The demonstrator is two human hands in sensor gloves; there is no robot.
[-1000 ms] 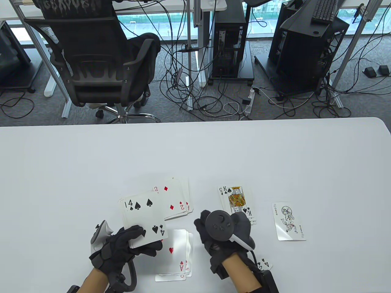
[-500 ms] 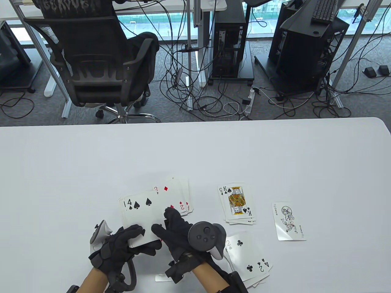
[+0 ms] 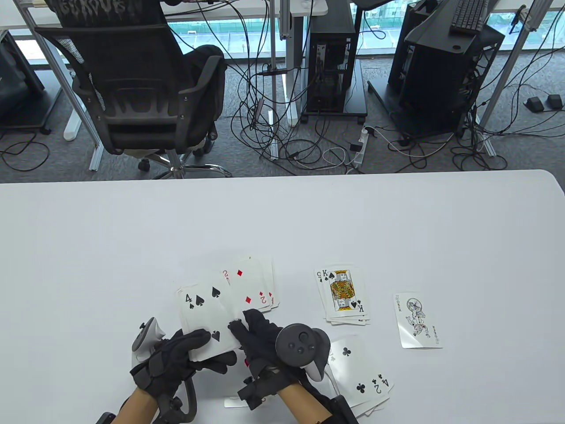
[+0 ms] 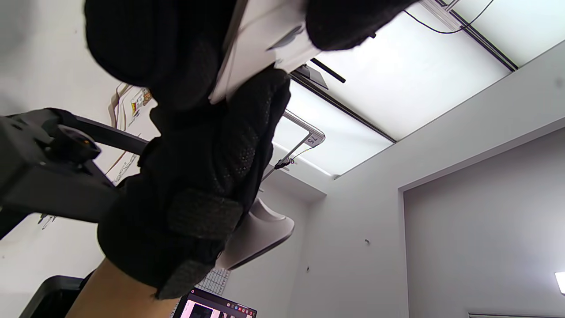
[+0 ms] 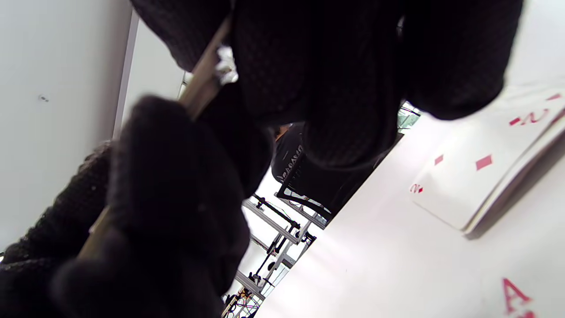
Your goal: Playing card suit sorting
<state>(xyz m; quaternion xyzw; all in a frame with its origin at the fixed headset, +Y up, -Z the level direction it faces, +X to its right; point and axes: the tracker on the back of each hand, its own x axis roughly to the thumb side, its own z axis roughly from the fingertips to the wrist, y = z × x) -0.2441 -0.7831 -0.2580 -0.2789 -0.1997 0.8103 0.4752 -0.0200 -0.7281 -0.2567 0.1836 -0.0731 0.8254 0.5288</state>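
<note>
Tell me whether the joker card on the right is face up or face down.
Face up. The joker card lies flat on the table with its jester picture and corner lettering showing, alone and apart from the piles and both hands.

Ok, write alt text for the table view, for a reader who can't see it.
Two gloved hands at a white table hold a deck topped by the four of spades: the left hand grips it, and the right hand pinches its right edge. Face-up piles lie around: two of diamonds, king of spades, two of clubs, and a single joker.
</note>
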